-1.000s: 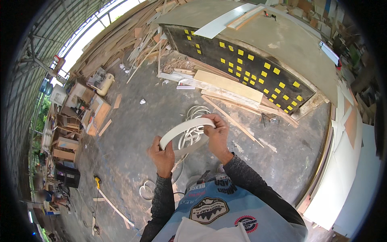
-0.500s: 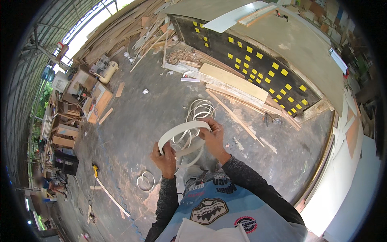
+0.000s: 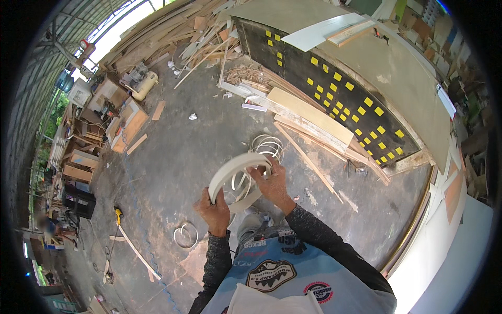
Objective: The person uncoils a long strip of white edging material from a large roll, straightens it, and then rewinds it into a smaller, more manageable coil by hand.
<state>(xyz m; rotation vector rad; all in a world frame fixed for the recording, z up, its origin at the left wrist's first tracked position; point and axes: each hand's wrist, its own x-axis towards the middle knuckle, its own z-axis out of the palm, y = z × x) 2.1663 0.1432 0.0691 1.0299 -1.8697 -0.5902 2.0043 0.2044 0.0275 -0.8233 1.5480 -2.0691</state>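
Note:
In front of my body, both hands hold up a coil of off-white edge-banding strip [image 3: 228, 166]. My left hand [image 3: 213, 212] is closed on the coil's lower left side, with the thumb up against the band. On the far right side, my right hand [image 3: 273, 187] grips the strip between thumb and fingers. Part of the coil's right edge is hidden behind these fingers. Just beyond the hands, loose loops of the same pale strip [image 3: 267, 137] lie on the floor, some hanging or trailing below the coil. A smaller loop [image 3: 196, 234] rests left of my left forearm.
A big workbench [image 3: 387, 63] with a black, yellow-squared side stands far right, planks [image 3: 308, 113] piled along it. Wood scraps [image 3: 157, 39] heap at the back. A compressor [image 3: 145, 87] and a yellow power tool [image 3: 118, 213] are on the left. White panels [image 3: 444, 256] lean at right.
The coil has tilted and looks rounder. My right hand has come slightly down and left, its thumb now nearer the inside of the band. The whole view has shifted a little.

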